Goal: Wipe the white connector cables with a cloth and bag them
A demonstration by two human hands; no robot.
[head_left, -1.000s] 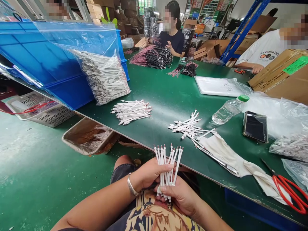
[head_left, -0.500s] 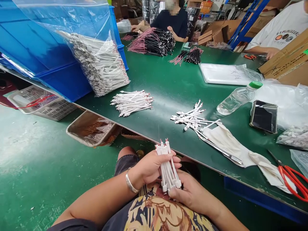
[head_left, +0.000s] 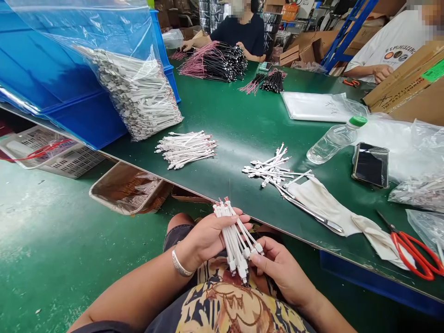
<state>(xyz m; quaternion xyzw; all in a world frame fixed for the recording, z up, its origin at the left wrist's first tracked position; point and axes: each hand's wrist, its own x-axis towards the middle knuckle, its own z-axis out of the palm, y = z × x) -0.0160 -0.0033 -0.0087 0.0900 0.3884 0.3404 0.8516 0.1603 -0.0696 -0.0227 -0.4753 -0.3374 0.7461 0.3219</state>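
Note:
Above my lap, my left hand (head_left: 212,230) is closed round a bundle of short white cables (head_left: 233,245), thumb across the top. Reddish wire tips stick out at the far end, and white plugs fan out toward me. My right hand (head_left: 275,262) pinches one or two plugs at the bundle's right side between thumb and fingertips. On the green table (head_left: 229,162) ahead, a neat pile of the same white cables (head_left: 189,150) lies to the left. A looser pile of white cables (head_left: 272,169) lies to the right, beside silver tweezers (head_left: 315,213) and a white cloth (head_left: 322,201).
A blue bin (head_left: 79,92) and a clear bag of white cables (head_left: 138,92) stand at the left. Rightward are a water bottle (head_left: 331,141), a phone (head_left: 371,165) and red-handled scissors (head_left: 412,252). Black cables (head_left: 222,62) lie before a co-worker; another person sits behind a carton (head_left: 404,85).
My right hand has moved from cupping the bundle's near end to pinching plugs at its right side. The plug ends have spread apart. The camera view has shifted slightly.

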